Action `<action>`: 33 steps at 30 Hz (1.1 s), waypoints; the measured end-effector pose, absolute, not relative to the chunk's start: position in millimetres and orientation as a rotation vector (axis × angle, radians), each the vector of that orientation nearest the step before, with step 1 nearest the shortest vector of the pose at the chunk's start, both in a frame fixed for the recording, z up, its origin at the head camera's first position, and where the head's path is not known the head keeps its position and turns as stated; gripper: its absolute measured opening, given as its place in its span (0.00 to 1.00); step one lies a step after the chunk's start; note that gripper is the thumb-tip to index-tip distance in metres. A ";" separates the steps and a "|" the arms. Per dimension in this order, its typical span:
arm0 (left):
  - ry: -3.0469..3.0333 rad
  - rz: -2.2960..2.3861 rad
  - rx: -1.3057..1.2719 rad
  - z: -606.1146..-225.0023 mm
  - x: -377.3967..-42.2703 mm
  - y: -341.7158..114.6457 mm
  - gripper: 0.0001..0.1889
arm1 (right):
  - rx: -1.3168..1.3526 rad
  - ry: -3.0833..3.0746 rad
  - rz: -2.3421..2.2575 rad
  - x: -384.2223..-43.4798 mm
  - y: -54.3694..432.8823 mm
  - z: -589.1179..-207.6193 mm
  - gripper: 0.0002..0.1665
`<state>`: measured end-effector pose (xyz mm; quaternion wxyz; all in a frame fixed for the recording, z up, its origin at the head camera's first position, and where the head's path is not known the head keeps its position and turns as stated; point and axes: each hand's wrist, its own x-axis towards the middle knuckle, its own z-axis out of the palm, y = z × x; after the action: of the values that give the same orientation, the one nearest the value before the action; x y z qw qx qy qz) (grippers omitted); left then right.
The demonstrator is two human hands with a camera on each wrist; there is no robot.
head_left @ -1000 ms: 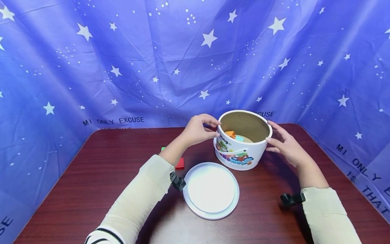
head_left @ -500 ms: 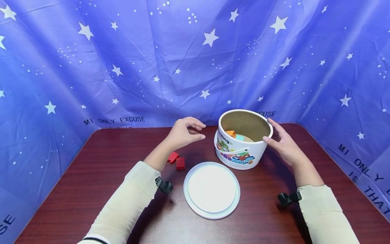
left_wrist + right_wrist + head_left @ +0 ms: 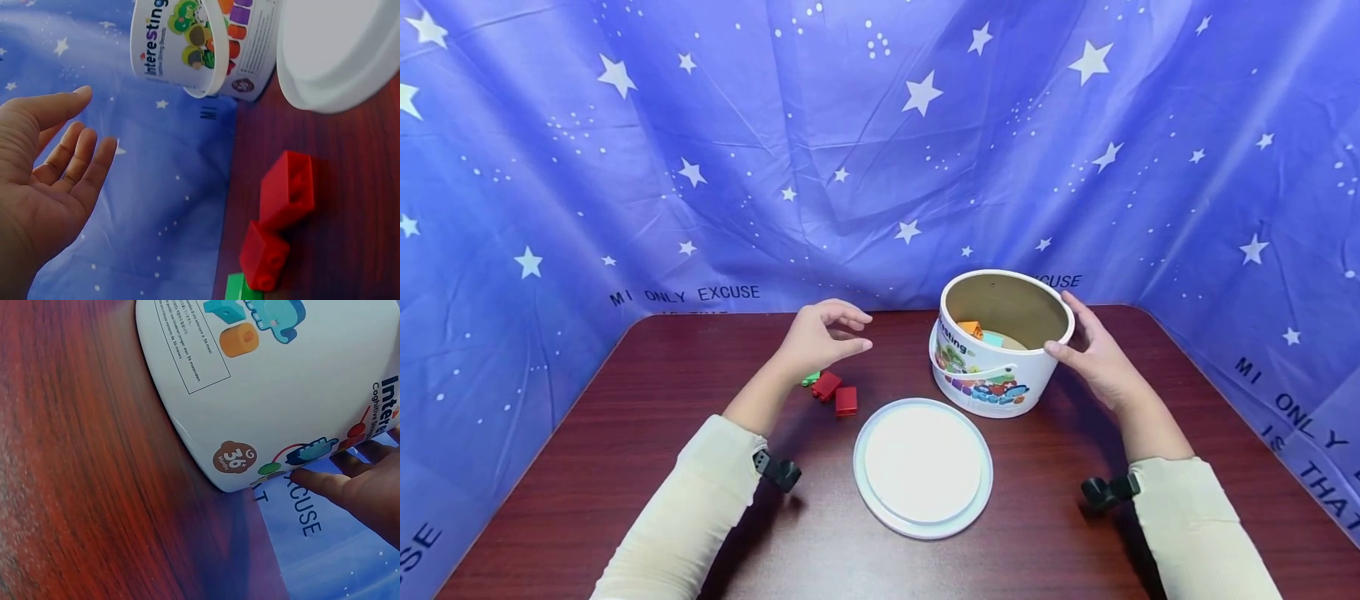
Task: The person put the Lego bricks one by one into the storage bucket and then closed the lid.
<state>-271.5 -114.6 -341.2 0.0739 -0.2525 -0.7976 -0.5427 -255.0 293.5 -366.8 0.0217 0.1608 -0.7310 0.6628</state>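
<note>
Right hand (image 3: 1097,358): fingers spread, thumb and forefinger touching the bucket (image 3: 1032,373) near its top edge; no full grip that I can see, probably a steadying touch.
Left hand (image 3: 816,337): loosely curved, thumb well apart from the fingers, holding nothing; I see it in the air, pointing toward the bucket across a gap.
Bucket: just left of the right hand, uncovered, I judge, for access; round, smooth, plastic-looking, white with bright print, tan within.
Handle (image 3: 973,374): thin white band, lying against the wall, leaving the mouth unobstructed.
Contents: orange block (image 3: 972,328), pale blue block (image 3: 992,340); the near wall hides some floor from me.
Loose pieces: red block (image 3: 827,386), second red block (image 3: 846,402), green block (image 3: 811,378), clustered on the left hand's near side; boxy, glossy, studs on one red.
Lid (image 3: 922,462): between the hands, nearer the wearer, flat; white disc, stepped edge.
Table (image 3: 587,458): beneath both hands; red-brown, wood-grained, shiny.
Curtain (image 3: 737,167): beyond both hands; creased blue cloth, white stars.
</note>
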 end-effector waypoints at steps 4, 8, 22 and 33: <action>-2.397 -1.635 -0.726 -347.1 -269.6 -124.9 0.16 | 0.482 -2.291 2.032 -254.7 292.8 -366.2 0.53; -2.397 -1.635 -0.698 -353.8 -267.6 -134.7 0.16 | 0.479 -2.310 2.012 -254.6 292.7 -365.5 0.53; -2.474 -1.645 -0.573 -371.8 -258.8 -173.6 0.17 | 0.473 -2.294 2.028 -253.9 294.0 -366.8 0.53; -2.479 -1.679 -0.481 -382.4 -254.6 -190.0 0.20 | 0.474 -2.292 2.028 -254.4 294.1 -367.3 0.53</action>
<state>-254.6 -190.0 -382.4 0.0545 -0.1583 -0.8164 -0.5528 -254.4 294.1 -367.3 0.0224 0.1531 -0.7400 0.6546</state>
